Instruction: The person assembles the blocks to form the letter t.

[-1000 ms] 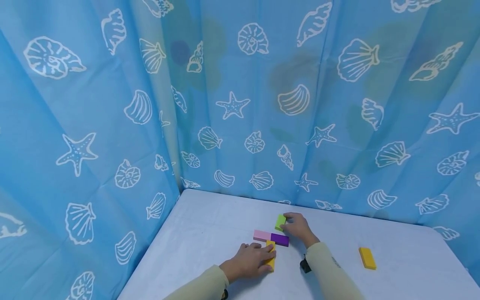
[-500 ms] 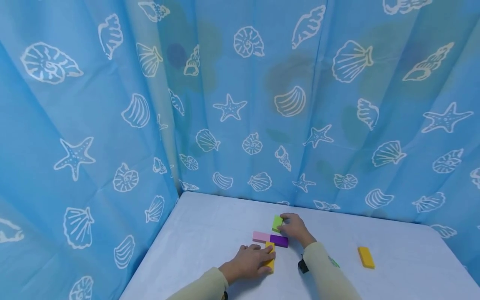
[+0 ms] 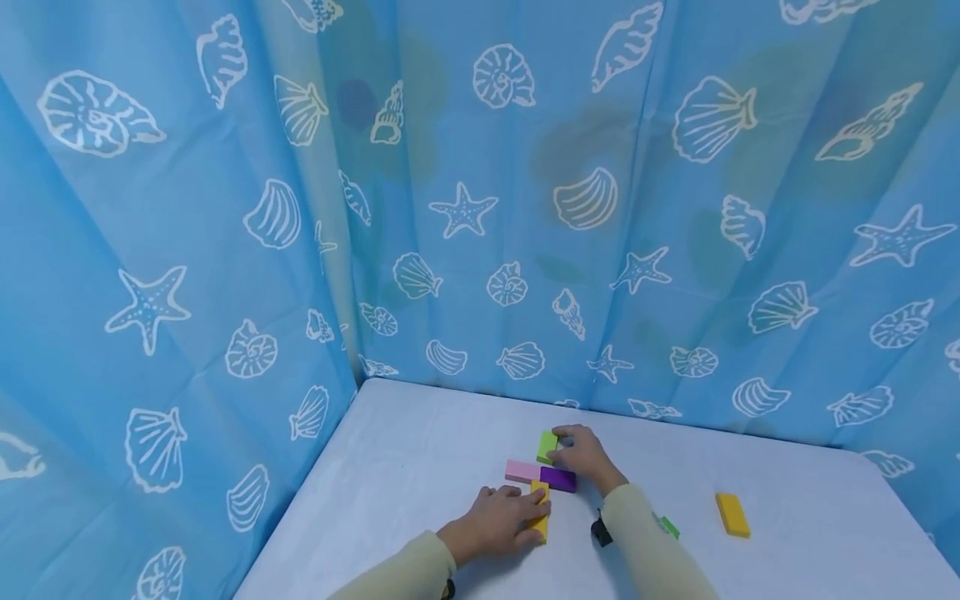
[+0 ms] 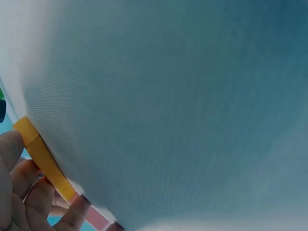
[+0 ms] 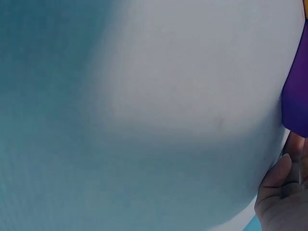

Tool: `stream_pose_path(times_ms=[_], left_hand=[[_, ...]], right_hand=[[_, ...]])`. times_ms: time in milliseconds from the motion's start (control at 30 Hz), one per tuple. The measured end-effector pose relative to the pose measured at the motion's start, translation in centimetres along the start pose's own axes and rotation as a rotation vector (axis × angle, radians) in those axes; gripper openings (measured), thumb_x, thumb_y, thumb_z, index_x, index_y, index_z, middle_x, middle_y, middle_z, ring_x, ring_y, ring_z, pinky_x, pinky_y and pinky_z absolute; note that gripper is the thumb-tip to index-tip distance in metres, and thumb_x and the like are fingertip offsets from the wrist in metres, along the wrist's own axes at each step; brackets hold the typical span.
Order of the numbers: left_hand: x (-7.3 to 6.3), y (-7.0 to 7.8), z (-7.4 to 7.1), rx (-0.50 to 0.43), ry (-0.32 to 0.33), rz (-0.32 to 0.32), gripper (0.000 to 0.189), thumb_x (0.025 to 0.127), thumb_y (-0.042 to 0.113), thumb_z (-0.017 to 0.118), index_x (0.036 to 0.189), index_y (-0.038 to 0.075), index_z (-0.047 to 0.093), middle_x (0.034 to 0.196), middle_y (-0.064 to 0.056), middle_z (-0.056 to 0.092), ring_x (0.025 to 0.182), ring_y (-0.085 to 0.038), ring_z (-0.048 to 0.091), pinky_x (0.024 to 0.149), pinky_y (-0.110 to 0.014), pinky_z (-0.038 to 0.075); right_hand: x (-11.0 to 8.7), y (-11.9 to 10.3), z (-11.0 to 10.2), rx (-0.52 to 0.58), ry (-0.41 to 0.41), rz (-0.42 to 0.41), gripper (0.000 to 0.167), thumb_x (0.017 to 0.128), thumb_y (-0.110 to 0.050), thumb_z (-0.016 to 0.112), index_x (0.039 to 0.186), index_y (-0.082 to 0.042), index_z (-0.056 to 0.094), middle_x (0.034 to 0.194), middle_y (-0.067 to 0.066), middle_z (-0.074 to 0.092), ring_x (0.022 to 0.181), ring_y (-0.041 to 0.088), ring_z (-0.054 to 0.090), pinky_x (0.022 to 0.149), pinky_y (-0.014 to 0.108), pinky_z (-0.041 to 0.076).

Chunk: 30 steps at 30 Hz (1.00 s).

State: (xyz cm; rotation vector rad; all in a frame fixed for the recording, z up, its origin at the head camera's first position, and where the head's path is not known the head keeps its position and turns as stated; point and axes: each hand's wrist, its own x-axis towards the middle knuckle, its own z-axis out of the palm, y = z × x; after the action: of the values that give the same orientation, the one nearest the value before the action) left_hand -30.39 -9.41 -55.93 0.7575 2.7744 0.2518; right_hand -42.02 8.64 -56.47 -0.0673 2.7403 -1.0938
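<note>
In the head view, my left hand [image 3: 495, 523] lies across a yellow block [image 3: 539, 527] on the white table, its thumb near the close end and fingers over the top. The left wrist view shows the thumb and fingers along the same yellow block [image 4: 48, 163], with a fingertip at the pink block [image 4: 97, 219]. Pink block [image 3: 522, 471] and purple block [image 3: 558, 479] lie end to end beyond the yellow one. Behind them, my right hand [image 3: 587, 458] pinches a light green block [image 3: 546, 447] between thumb and finger. The purple block [image 5: 297, 91] partly hides those fingers in the right wrist view.
Another yellow block [image 3: 732, 514] lies farther right on the table [image 3: 420, 450]. A green piece [image 3: 670, 527] peeks out from behind the right sleeve [image 3: 652, 542]. Blue curtains [image 3: 465, 275] with shell prints enclose the table at the back and left.
My right hand has slid the light green block a little to the left, from behind the purple block towards the pink-purple joint. My left hand keeps its place on the yellow block.
</note>
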Motion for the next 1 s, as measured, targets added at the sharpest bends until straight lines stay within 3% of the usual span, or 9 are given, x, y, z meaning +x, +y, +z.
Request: stream_pose_path(times_ms=[1000], left_hand=[[-0.38,0.23,-0.13,-0.02,0.009,-0.016,0.052,0.096,0.056,0.054,0.145,0.044,0.044,0.154,0.019,0.04,0.135,-0.026,0.049,0.101,-0.063,0.043]], right_hand=[[-0.46,0.15,0.51,0.079,-0.036,0.015,0.048,0.088,-0.017,0.073,0.134,-0.015,0.062,0.145,0.019,0.051,0.133,0.042,0.045,0.108,0.063,0.037]])
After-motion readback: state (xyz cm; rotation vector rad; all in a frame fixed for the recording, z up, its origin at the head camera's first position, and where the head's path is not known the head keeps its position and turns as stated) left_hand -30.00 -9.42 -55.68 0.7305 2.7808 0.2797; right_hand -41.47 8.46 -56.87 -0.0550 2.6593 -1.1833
